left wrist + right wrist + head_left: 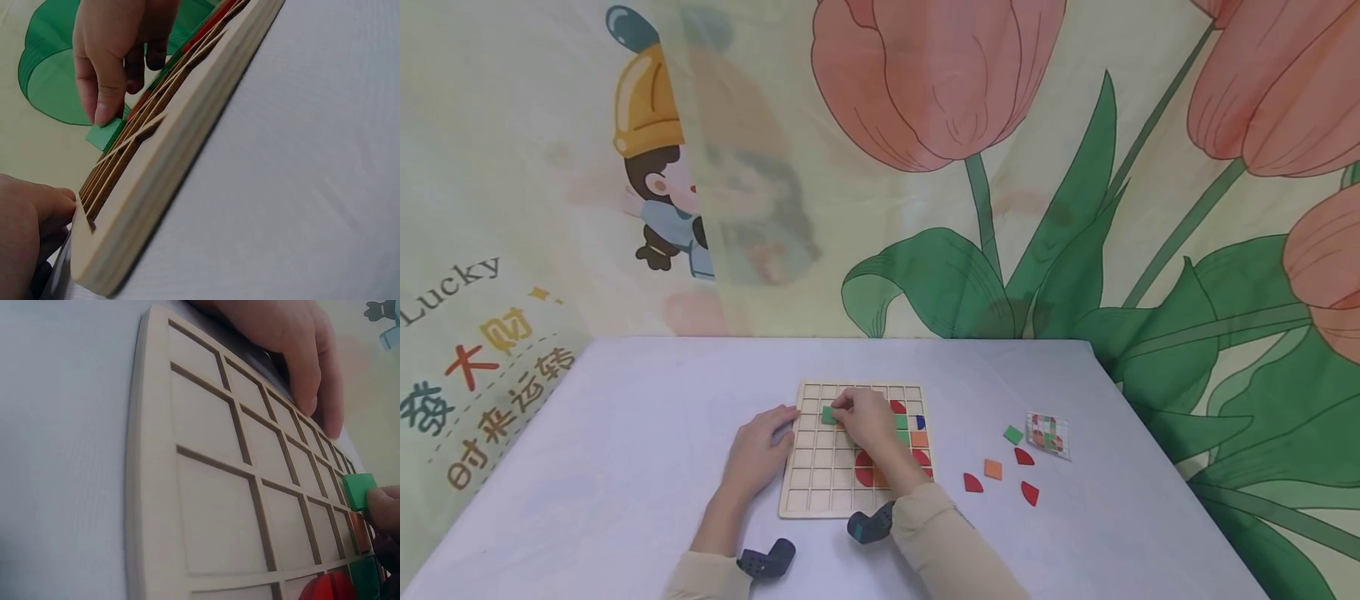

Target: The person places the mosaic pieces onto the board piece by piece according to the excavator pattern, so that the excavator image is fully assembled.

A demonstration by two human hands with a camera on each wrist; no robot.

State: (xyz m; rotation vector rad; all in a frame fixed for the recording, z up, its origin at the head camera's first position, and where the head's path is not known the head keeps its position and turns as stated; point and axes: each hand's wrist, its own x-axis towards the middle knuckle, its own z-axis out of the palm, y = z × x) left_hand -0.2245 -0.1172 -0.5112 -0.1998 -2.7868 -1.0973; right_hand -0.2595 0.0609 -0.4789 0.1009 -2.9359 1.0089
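My right hand (868, 421) pinches a green square tile (827, 415) between thumb and fingertips, over the upper left part of a wooden grid board (808, 479). In the right wrist view the green tile (359, 490) is tilted above the cells, beside an orange piece (359, 531). My left hand (760, 450) rests its fingertips on the board's left edge. Red quarter-round pieces (864, 468), green squares (902, 422), orange squares (919, 438) and a blue piece (921, 422) lie in cells on the right side. My right hand and forearm hide some of the cells.
Right of the board lie a loose green square (1013, 435), an orange square (993, 470) and red quarter-round pieces (973, 483). A small pattern card (1048, 435) lies beyond them. A white cloth (662, 417) covers the table, with a printed curtain (760, 167) behind it.
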